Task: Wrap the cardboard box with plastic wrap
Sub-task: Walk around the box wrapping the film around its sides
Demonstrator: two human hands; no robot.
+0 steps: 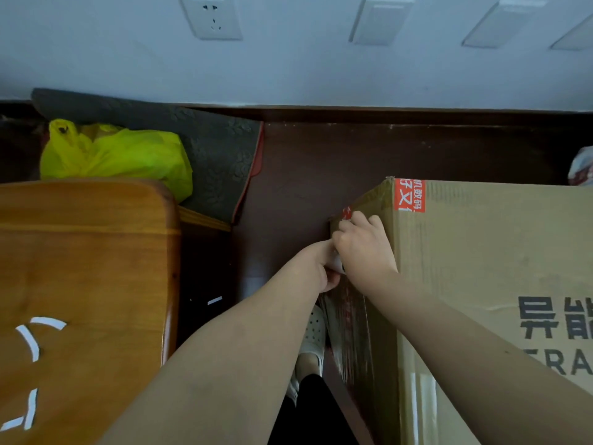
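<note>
Left grip: your left hand (322, 273) is curled tight round a small white object, apparently the roll (337, 263). Most of it is hidden between your hands.
Right grip: your right hand (364, 248) lies with bent fingers against the box's side face. Whether it pinches film or only presses cannot be told.
Plastic wrap: the plastic wrap (348, 335) is stretched glossy over the near part of that side face, below the hands.
Cardboard box: the cardboard box (481, 252) stands on the dark floor (305, 175), to the right of the wooden table (80, 268).
Handling: the wrap is judged thin, clingy and easily torn, so hold the roll by its ends and keep the tension even. The box is judged stiff and bulky, and its corners may snag the film.
Arm pose: both forearms reach forward and converge at the box's left face, with the hands close together.
</note>
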